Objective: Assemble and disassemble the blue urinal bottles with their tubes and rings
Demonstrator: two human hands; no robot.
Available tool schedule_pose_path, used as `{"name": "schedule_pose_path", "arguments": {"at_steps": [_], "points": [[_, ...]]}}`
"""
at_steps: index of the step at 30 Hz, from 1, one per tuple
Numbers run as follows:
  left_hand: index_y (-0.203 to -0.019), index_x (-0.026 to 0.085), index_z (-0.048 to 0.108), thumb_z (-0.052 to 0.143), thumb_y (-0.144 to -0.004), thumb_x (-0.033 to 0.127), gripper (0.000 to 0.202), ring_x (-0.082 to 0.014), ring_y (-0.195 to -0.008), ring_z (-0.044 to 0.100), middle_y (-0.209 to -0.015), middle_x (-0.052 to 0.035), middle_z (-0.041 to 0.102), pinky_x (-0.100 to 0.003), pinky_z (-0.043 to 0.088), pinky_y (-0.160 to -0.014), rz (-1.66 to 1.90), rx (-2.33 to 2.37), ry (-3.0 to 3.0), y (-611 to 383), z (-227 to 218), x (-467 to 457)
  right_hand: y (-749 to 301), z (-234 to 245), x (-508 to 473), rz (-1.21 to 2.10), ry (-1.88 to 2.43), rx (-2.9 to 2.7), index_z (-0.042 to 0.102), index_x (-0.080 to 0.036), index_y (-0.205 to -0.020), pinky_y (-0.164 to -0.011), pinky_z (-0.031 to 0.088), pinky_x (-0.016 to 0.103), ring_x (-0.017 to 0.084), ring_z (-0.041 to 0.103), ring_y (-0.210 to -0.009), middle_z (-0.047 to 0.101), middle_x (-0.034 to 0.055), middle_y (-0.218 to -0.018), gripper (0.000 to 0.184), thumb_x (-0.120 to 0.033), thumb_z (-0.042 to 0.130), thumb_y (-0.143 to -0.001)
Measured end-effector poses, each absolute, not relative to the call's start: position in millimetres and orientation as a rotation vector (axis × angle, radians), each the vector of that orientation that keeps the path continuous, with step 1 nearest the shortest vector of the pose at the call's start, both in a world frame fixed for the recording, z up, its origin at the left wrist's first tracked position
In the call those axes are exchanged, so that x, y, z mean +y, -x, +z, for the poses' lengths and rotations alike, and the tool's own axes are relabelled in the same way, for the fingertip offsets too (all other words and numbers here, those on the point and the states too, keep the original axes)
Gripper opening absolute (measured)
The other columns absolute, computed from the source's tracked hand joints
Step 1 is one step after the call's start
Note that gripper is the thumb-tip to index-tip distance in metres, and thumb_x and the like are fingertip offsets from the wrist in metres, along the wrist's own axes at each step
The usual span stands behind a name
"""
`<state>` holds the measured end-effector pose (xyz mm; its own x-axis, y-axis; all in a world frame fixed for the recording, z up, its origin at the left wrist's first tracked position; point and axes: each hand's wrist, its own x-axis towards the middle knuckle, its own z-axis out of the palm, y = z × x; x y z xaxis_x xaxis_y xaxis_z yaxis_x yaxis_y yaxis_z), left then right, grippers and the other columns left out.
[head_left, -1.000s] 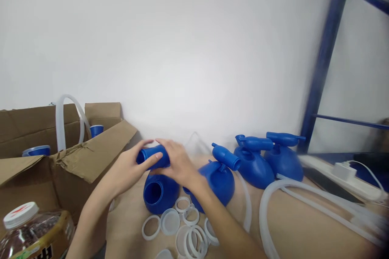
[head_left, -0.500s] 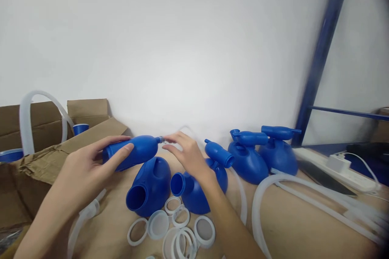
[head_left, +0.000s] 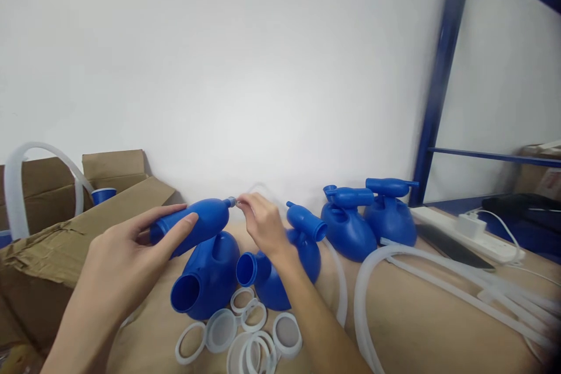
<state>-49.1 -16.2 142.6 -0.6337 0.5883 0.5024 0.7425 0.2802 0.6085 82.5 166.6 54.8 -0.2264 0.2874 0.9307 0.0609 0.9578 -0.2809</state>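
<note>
Brown cardboard makes up the open box (head_left: 83, 239) at 9 o'clock. Beside it the left hand (head_left: 127, 254) comes up from 7 o'clock, its grip clamped around the wide end of a blue bottle (head_left: 205, 219), thumb stretched along the near side and fingers over the far side. The bottle is held tilted above the table (head_left: 416, 330), its narrow end pointing towards 2 o'clock. Under it rests a blue jug (head_left: 210, 280), mouth facing 8 o'clock, with loose white lids (head_left: 221, 331) towards 6 o'clock. Next, the right hand (head_left: 266, 225) reaches in from 5 o'clock, wrist bent, fingertips pinched together on the small clear tip (head_left: 232, 201) at the bottle's narrow end. Behind that forearm stands a second jug (head_left: 310, 257), another bottle (head_left: 307, 222) lying on top. A pale hose (head_left: 362, 304) curves towards 4 o'clock.
</note>
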Motion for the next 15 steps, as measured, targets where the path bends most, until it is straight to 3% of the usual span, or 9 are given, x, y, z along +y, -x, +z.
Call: {"name": "schedule_pose_path", "arguments": {"at_steps": [6,9,12,13,15], "points": [[-0.089,0.040,0.085,0.058,-0.056,0.085,0.061,-0.0385,-0.092,0.074,-0.079,0.0005,0.081,-0.043,0.051,-0.076,-1.214,-2.416,1.150,28.4,148.3,-15.7,-82.9,50.9,170.9,0.161,0.271,-1.834,0.069,-0.020,-0.111,-0.087,0.058,0.038,0.026,0.071,-0.094,0.074,0.0114,-0.101,0.024,-0.019,0.046,-0.110],[-0.091,0.040,0.084,0.055,-0.058,0.087,0.065,-0.0381,-0.085,0.073,-0.071,-0.0001,0.078,-0.043,0.050,-0.071,-1.169,-2.383,1.107,31.2,145.9,-23.2,-88.2,50.3,176.9,0.160,0.279,-1.842,0.069,-0.018,-0.114,-0.089,0.058,0.041,0.028,0.071,-0.098,0.074,0.0132,-0.105,0.023,-0.018,0.046,-0.109],[-0.092,0.042,0.084,0.054,-0.057,0.090,0.066,-0.0358,-0.079,0.073,-0.067,0.0017,0.076,-0.041,0.049,-0.067,-1.155,-2.401,1.101,35.3,146.3,-27.8,-95.8,54.7,178.1,0.180,0.226,-1.897,0.068,-0.021,-0.118,-0.094,0.058,0.038,0.025,0.071,-0.102,0.074,0.0093,-0.108,0.017,-0.018,0.055,-0.107],[-0.092,0.043,0.083,0.055,-0.055,0.090,0.066,-0.0355,-0.081,0.073,-0.070,0.0024,0.077,-0.041,0.050,-0.068,-1.157,-2.419,1.119,35.7,147.0,-27.5,-98.1,57.2,176.5,0.183,0.210,-1.917,0.066,-0.022,-0.122,-0.097,0.057,0.038,0.024,0.069,-0.108,0.073,0.0088,-0.113,0.018,-0.019,0.060,-0.105],[-0.095,0.041,0.082,0.054,-0.055,0.088,0.068,-0.0353,-0.085,0.073,-0.078,0.0026,0.079,-0.042,0.051,-0.072,-1.179,-2.451,1.175,35.0,148.4,-24.9,-101.5,62.8,170.7,0.177,0.207,-1.963,0.060,-0.024,-0.137,-0.111,0.051,0.046,0.027,0.060,-0.129,0.066,0.0114,-0.134,0.040,-0.027,0.072,-0.099]]}}
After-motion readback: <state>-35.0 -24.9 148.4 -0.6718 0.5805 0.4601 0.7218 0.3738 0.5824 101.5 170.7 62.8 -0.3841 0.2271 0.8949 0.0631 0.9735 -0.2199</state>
